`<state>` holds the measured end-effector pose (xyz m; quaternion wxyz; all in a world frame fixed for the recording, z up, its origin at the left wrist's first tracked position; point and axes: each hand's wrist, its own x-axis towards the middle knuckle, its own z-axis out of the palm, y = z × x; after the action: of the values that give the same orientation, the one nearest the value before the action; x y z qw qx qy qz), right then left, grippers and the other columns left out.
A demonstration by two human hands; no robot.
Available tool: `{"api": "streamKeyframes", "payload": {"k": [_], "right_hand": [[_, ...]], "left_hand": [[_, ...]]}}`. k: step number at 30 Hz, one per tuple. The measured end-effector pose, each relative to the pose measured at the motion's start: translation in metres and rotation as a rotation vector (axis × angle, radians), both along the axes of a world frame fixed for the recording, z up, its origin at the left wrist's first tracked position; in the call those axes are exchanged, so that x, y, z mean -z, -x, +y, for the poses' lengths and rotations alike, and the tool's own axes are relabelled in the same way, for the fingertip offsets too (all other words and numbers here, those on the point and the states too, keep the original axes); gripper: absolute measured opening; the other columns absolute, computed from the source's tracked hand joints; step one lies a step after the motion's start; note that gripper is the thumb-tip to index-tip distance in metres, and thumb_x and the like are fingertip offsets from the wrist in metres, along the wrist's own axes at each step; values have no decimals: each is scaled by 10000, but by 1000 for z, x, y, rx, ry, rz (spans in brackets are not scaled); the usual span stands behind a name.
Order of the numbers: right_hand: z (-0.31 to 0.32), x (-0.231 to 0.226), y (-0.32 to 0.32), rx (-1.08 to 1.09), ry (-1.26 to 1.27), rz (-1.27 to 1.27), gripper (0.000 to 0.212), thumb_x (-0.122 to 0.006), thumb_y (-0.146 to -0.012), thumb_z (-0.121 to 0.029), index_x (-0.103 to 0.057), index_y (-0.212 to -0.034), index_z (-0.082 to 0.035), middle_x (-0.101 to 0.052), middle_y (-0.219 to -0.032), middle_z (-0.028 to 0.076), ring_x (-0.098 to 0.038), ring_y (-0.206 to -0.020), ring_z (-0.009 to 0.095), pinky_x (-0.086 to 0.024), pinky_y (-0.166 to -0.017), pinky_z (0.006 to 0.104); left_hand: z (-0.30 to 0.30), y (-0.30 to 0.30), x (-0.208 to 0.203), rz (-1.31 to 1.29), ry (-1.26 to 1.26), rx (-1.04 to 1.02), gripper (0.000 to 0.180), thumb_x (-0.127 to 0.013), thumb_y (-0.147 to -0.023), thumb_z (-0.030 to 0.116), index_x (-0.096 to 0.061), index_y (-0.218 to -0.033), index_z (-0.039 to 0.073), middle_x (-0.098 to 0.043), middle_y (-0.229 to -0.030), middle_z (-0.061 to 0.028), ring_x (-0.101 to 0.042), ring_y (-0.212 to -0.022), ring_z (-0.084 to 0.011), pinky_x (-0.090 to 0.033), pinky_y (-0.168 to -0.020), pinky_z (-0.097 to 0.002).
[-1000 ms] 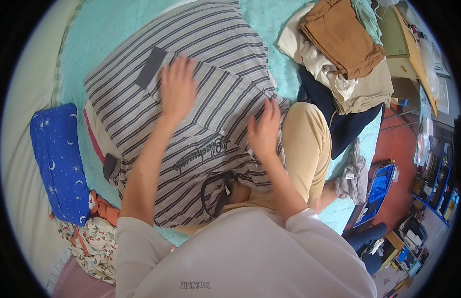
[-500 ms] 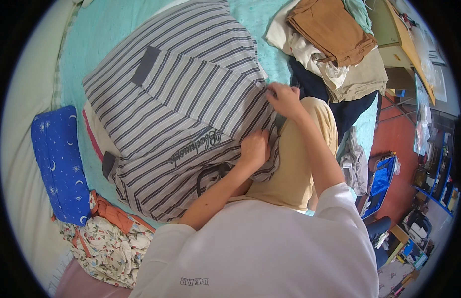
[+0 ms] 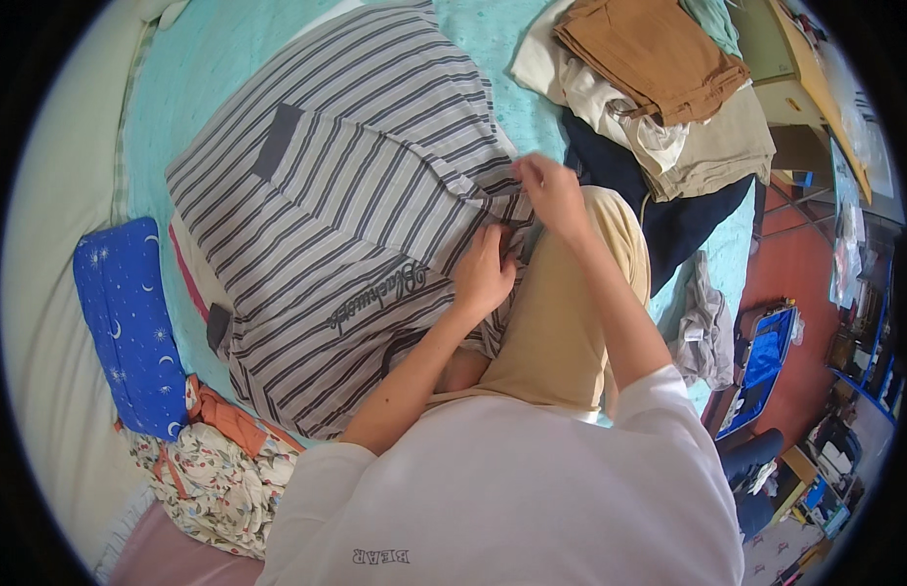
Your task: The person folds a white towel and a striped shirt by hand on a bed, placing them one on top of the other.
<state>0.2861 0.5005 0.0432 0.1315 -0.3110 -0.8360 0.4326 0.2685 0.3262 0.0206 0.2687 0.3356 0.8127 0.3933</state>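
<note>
A grey shirt with dark and white stripes [image 3: 346, 195] lies spread over the bed in front of me, one sleeve with a dark cuff folded across its body. Dark script lettering runs over the chest. My left hand [image 3: 485, 272] is closed on the shirt's near right part, bunching the cloth beside my bent knee. Just beyond it, my right hand [image 3: 553, 191] pinches the shirt's right edge, thumb and fingertips together. Between the two hands the fabric is lifted in a fold. My fingers partly hide the gripped cloth.
A pile of folded clothes with brown trousers [image 3: 649, 59] on top sits at the far right, over dark navy cloth [image 3: 688, 230]. At the left lie a blue pillow with moons [image 3: 131, 327] and floral fabric [image 3: 219, 483]. Grey cloth [image 3: 705, 327] hangs near the bed's right edge.
My left hand has moved up and slightly left, drawing shirt cloth with it toward my right hand. The shirt's right edge has gathered into a fold; my right hand has shifted slightly left.
</note>
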Motion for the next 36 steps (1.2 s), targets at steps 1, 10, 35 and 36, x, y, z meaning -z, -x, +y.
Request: {"api": "streamKeyframes", "payload": {"k": [1, 10, 35, 36], "right_hand": [[8, 4, 9, 86, 108, -48, 170, -542, -900, -128, -678, -939, -34, -691, -805, 160, -678, -760, 317, -520, -709, 400], [23, 21, 34, -45, 119, -240, 188, -657, -841, -211, -685, -932, -48, -683, -710, 105, -664, -658, 221, -505, -643, 360], [-53, -15, 51, -46, -671, 103, 292, -554, -761, -22, -519, -1047, 23, -574, -982, 196, -559, -897, 372, -463, -763, 446], [-78, -9, 58, -201, -616, 194, 401, -541, -755, 6, -513, -1155, 27, -585, -1067, 204, -567, -966, 375, -466, -840, 454]], "left_hand": [[1, -1, -4, 30, 26, 9, 349, -635, -798, 78, -495, -1117, 58, -552, -1001, -159, -595, -828, -382, -482, -674, -467], [0, -12, 4, 150, -10, 72, 350, -626, -818, 75, -524, -1151, 37, -558, -953, -175, -583, -808, -383, -468, -664, -471], [-10, -7, -6, 178, -98, 363, 471, -541, -790, 128, -539, -1237, -21, -445, -1412, -199, -386, -1327, -347, -310, -1087, -429], [-10, -13, -1, -37, -108, 340, 500, -516, -829, 150, -503, -1296, -28, -420, -1437, -212, -360, -1353, -354, -291, -1110, -433]]}}
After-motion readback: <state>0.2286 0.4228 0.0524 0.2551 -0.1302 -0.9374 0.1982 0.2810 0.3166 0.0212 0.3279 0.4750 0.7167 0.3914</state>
